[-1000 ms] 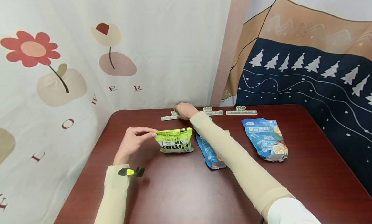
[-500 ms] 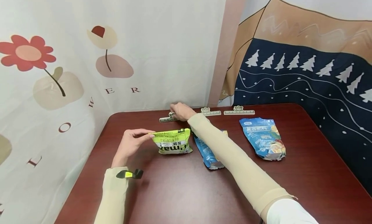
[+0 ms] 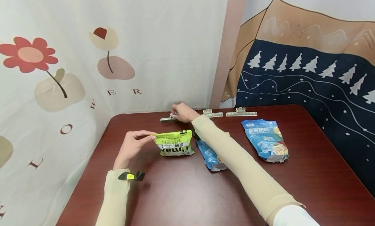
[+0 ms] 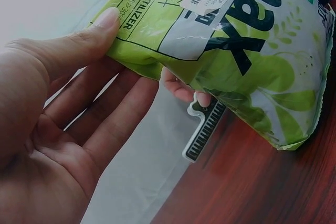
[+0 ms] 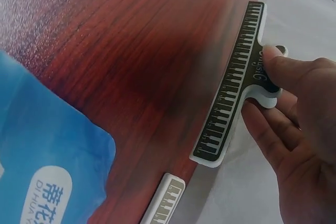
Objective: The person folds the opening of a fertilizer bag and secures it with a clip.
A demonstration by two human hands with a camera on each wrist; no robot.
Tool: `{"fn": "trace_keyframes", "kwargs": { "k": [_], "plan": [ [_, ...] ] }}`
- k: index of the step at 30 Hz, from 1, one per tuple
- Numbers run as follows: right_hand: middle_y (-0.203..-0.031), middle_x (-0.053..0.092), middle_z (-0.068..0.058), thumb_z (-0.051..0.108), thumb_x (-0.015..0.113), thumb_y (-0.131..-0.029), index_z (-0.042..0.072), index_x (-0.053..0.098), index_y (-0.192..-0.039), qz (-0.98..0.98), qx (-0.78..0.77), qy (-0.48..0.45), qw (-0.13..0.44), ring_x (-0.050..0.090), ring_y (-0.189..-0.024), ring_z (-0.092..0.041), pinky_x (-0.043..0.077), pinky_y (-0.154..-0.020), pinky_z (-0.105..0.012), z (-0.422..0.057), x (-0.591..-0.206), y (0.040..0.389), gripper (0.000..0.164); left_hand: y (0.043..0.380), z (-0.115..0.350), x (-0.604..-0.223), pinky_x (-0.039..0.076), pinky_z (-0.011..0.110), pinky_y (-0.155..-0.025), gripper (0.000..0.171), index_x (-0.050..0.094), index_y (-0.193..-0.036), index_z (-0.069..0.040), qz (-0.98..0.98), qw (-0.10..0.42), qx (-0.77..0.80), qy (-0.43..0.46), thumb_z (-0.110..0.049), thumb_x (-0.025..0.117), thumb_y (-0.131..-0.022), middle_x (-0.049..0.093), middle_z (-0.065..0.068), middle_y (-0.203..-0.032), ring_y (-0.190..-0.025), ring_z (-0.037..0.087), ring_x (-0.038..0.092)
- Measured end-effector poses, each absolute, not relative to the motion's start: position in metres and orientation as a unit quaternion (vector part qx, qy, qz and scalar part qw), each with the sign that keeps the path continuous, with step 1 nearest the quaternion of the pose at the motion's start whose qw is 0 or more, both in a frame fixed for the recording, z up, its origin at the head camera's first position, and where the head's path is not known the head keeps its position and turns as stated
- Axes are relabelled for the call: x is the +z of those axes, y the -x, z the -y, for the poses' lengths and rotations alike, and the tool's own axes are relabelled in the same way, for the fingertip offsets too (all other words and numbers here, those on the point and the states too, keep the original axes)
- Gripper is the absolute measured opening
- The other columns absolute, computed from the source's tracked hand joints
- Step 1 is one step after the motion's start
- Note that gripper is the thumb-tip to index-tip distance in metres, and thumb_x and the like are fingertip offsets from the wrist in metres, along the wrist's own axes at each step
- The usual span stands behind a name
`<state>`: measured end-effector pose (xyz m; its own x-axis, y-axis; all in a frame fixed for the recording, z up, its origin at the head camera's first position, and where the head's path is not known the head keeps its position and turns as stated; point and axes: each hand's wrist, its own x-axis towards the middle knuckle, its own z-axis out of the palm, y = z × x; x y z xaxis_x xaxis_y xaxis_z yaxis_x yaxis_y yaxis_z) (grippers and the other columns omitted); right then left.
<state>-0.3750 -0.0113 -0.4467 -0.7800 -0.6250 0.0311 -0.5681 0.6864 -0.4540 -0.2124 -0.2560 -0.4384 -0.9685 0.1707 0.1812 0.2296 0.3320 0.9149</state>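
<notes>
Between thumb and fingers of the left hand [image 3: 131,146] — a green packet [image 3: 174,144], gripped at its corner.
Beyond, the right hand [image 3: 185,112] pinches a keyboard-print clip [image 5: 229,90]; two pale clips [image 3: 241,114] sit to that hand's right — two blue bags [image 3: 265,139] on its near side.

Soft pale glare on the tabletop [image 3: 181,196]

Three piano-key clips [image 5: 227,95], three bags [image 3: 174,144]
</notes>
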Motion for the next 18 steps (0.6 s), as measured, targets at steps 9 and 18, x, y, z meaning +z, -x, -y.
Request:
{"fn": "trace_keyframes", "kwargs": {
  "k": [9,18],
  "plan": [
    [-0.119,0.070,-0.007,0.027,0.073,-0.097,0.010,0.066,-0.125,-0.915,-0.248,0.308,0.078,0.067,-0.109,-0.021,0.056,-0.094,-0.036,0.005,-0.430,0.367,0.034,0.211,0.254,-0.435,0.058,0.025,-0.081,0.023,0.081,-0.107,-0.006,0.816,0.020,-0.567,0.114,-0.019,0.082,-0.089,0.080,-0.008,-0.097,-0.092,0.006,0.074],
    [-0.125,0.072,-0.005,0.028,0.077,-0.093,0.012,0.072,-0.126,-0.907,-0.304,0.280,0.086,0.067,-0.113,-0.020,0.056,-0.095,-0.037,-0.002,-0.417,0.355,0.037,0.212,0.256,-0.438,0.058,0.027,-0.080,0.022,0.081,-0.106,-0.010,0.819,0.027,-0.561,0.121,-0.024,0.082,-0.089,0.080,-0.004,-0.098,-0.093,0.009,0.074]
  ]
}}
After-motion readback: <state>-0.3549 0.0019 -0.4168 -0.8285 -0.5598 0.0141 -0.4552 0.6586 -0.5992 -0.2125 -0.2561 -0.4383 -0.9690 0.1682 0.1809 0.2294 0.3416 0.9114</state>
